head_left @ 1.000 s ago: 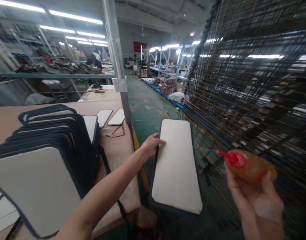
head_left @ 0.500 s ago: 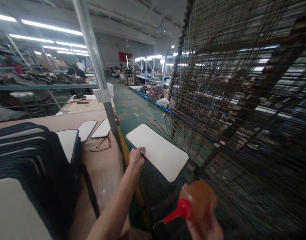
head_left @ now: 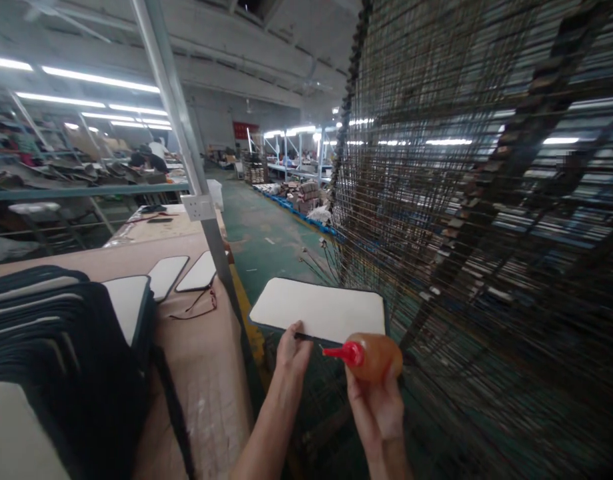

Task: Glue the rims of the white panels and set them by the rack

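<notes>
A flat white panel (head_left: 319, 308) with a dark edge and rounded corners is held out over the floor by my left hand (head_left: 292, 352), thumb on top at the near edge. My right hand (head_left: 379, 407) grips an orange-brown squeeze bottle (head_left: 379, 357) with a red nozzle (head_left: 342, 353). The bottle lies on its side, its nozzle pointing left just in front of the panel's near edge; whether it touches cannot be told. To the left, a stack of similar dark-edged panels (head_left: 101, 360) stands on the brown-covered table (head_left: 206, 387).
Two smaller white panels (head_left: 169, 277) and eyeglasses (head_left: 199, 305) lie on the table beside a metal post (head_left: 173, 87) bearing a socket box (head_left: 198, 207). A tall wire rack (head_left: 436, 167) fills the right side. A green aisle floor (head_left: 261, 247) runs ahead.
The panel has turned so its long side lies more level across the view. My right hand has raised the bottle and brought it leftward, close to the panel's near edge.
</notes>
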`<state>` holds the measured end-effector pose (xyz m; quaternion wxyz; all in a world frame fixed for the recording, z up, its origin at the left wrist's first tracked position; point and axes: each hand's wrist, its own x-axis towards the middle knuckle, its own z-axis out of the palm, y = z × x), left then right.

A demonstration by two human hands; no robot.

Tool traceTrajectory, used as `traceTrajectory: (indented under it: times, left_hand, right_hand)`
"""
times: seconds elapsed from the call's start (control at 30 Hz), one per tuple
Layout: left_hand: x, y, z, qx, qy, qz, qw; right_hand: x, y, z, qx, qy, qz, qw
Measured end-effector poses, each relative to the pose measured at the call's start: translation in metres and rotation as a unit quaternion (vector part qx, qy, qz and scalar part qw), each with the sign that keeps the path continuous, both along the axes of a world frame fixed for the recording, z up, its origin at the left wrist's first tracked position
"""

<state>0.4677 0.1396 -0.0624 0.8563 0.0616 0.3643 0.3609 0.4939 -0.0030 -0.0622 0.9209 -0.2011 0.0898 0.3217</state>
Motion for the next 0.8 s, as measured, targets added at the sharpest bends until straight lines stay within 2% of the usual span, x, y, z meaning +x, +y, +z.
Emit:
traceTrajectory:
  times: [0.17,0.33,0.37,0.4,0.47,0.5,0.53,0.57,0.63,0.67,0.73,0.77,0.8]
  left_hand:
    - [-0.017,-0.004,0.0,-0.01,-0.015,-0.007,1.0]
    - [-0.04,-0.012,-0.007,0.027,-0.051,0.013,0.998]
    - [-0.05,-0.016,-0.01,0.045,-0.072,-0.005,0.996]
    - [-0.062,-0.021,-0.012,0.066,-0.089,-0.047,0.993]
    - [-0.093,-0.028,-0.012,0.125,-0.094,-0.194,0.968]
    - [-0.109,-0.028,-0.008,0.163,-0.067,-0.287,0.942]
    - [-0.123,-0.026,0.001,0.219,-0.036,-0.345,0.912]
    - [-0.134,-0.02,0.013,0.29,-0.007,-0.361,0.887]
    - [-0.141,0.002,0.047,0.429,0.07,-0.309,0.846]
    - [-0.135,0.016,0.065,0.483,0.113,-0.254,0.831]
    - [-0.11,0.047,0.094,0.547,0.159,-0.15,0.808]
    - [-0.094,0.061,0.103,0.553,0.147,-0.123,0.811]
    - [-0.077,0.073,0.109,0.526,0.129,-0.101,0.834]
  right_hand:
    - [0.012,0.012,-0.002,-0.013,0.009,0.002,1.0]
    - [0.014,0.026,0.006,-0.017,-0.012,0.022,1.0]
    - [0.014,0.028,0.008,-0.017,-0.019,0.025,0.999]
    - [0.015,0.029,0.009,-0.018,-0.025,0.027,0.999]
    - [0.018,0.031,0.013,-0.022,-0.034,0.028,0.999]
    - [0.02,0.031,0.014,-0.025,-0.037,0.028,0.999]
    - [0.021,0.03,0.015,-0.029,-0.039,0.028,0.998]
    - [0.022,0.03,0.017,-0.032,-0.041,0.03,0.998]
    - [0.021,0.027,0.018,-0.039,-0.046,0.035,0.998]
    - [0.019,0.026,0.019,-0.041,-0.048,0.037,0.997]
    - [0.015,0.023,0.02,-0.047,-0.051,0.04,0.997]
    - [0.013,0.021,0.02,-0.05,-0.051,0.043,0.997]
    - [0.011,0.02,0.02,-0.051,-0.051,0.046,0.996]
